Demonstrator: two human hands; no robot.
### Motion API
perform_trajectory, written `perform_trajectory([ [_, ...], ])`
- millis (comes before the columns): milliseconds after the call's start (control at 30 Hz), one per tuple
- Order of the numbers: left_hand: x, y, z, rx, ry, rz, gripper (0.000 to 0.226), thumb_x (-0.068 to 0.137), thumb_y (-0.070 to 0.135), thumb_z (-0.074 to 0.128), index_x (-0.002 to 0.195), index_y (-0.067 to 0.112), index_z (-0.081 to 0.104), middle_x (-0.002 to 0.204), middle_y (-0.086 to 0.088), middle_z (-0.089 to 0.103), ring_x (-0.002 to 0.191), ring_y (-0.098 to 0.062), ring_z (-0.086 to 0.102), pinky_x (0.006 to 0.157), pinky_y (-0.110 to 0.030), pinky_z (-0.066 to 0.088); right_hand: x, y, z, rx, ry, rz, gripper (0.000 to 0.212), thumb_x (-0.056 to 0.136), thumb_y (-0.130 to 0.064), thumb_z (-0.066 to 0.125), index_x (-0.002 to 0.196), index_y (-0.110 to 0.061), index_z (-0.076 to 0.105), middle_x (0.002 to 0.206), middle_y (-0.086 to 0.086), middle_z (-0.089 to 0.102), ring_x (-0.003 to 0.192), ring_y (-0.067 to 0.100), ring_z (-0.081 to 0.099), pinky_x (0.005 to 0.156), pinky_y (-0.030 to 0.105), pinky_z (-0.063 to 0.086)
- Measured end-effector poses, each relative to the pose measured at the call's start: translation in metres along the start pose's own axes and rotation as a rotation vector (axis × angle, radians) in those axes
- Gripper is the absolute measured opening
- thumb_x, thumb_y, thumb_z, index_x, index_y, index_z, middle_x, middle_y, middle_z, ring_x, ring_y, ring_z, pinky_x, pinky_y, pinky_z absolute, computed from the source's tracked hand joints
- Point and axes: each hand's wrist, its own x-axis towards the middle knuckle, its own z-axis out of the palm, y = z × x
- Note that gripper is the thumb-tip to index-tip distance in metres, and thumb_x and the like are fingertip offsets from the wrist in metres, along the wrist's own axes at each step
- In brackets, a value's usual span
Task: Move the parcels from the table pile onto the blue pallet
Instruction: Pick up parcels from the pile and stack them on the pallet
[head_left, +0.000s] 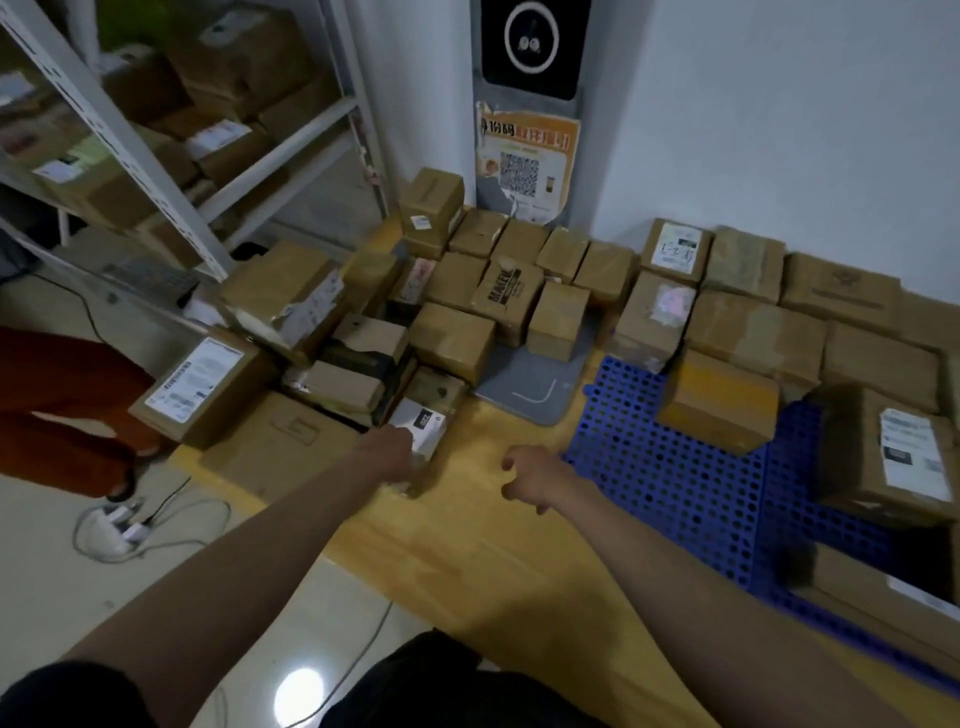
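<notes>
Wood platform (483, 519) front edge bare, L hand (392, 452) on white parcel (421, 423), R hand (530, 480) free

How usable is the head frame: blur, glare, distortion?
Head view: dim, soft overall; left hand motion-blurred on the small white box; lamp glare on the glossy floor tile; wide-angle bending leans the white metal shelving; blue perforated pallet reads clearly.
</notes>
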Motion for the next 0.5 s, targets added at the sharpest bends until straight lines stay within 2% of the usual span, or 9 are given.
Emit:
perform_trajectory([
  [100, 0.011, -0.018, 0.008, 0.012, -0.048, -0.004, 0.06, 0.081, 0.037, 0.072, 0.134, 0.018, 0.051, 0.137, -0.009, 0.051, 0.123, -0.027, 0.051, 0.1, -0.04, 0.046, 0.017, -0.024, 0.022, -0.012, -0.02, 0.029, 0.043, 0.09, -0.026, 0.066, 0.131, -0.019, 0.053, 0.13, 0.006, 0.051, 0.084, 0.025, 0.066, 0.062, 0.037, 0.057],
  [200, 0.021, -0.031, 0.015, 0.022, -0.089, 0.023, 0.071, 0.085, 0.036, 0.071, 0.146, 0.018, 0.039, 0.15, -0.015, 0.035, 0.135, -0.032, 0.039, 0.108, -0.046, 0.038, 0.034, -0.048, 0.042, 0.031, -0.041, 0.043, 0.041, 0.091, -0.024, 0.065, 0.13, -0.017, 0.055, 0.125, 0.007, 0.055, 0.081, 0.026, 0.067, 0.066, 0.035, 0.058],
  [300, 0.027, -0.037, 0.023, 0.039, -0.089, 0.072, 0.074, 0.084, 0.036, 0.071, 0.147, 0.018, 0.037, 0.148, -0.015, 0.038, 0.133, -0.032, 0.041, 0.106, -0.046, 0.041, 0.046, -0.069, 0.059, 0.063, -0.051, 0.054, 0.038, 0.091, -0.021, 0.064, 0.126, -0.012, 0.056, 0.118, 0.01, 0.06, 0.083, 0.03, 0.07, 0.076, 0.043, 0.06],
  [367, 0.031, -0.038, 0.03, 0.013, -0.088, 0.097, 0.077, 0.081, 0.036, 0.074, 0.147, 0.018, 0.037, 0.143, -0.014, 0.042, 0.128, -0.031, 0.045, 0.103, -0.044, 0.044, 0.053, -0.079, 0.069, 0.102, -0.056, 0.062, 0.041, 0.09, -0.019, 0.064, 0.129, -0.01, 0.053, 0.115, 0.012, 0.062, 0.082, 0.032, 0.071, 0.077, 0.044, 0.06],
  [433, 0.033, -0.038, 0.035, -0.024, -0.083, 0.076, 0.08, 0.079, 0.036, 0.076, 0.146, 0.015, 0.037, 0.14, -0.016, 0.04, 0.125, -0.033, 0.047, 0.101, -0.044, 0.046, 0.057, -0.086, 0.078, 0.157, -0.038, 0.061, 0.05, 0.089, -0.018, 0.065, 0.134, -0.011, 0.045, 0.118, 0.014, 0.062, 0.079, 0.031, 0.069, 0.077, 0.045, 0.059],
  [500, 0.035, -0.039, 0.036, -0.075, -0.071, 0.047, 0.079, 0.079, 0.037, 0.076, 0.143, 0.015, 0.037, 0.141, -0.019, 0.033, 0.122, -0.036, 0.049, 0.1, -0.043, 0.046, 0.061, -0.089, 0.083, 0.217, -0.015, 0.061, 0.056, 0.088, -0.017, 0.065, 0.137, -0.01, 0.038, 0.124, 0.016, 0.058, 0.085, 0.034, 0.066, 0.08, 0.049, 0.057],
])
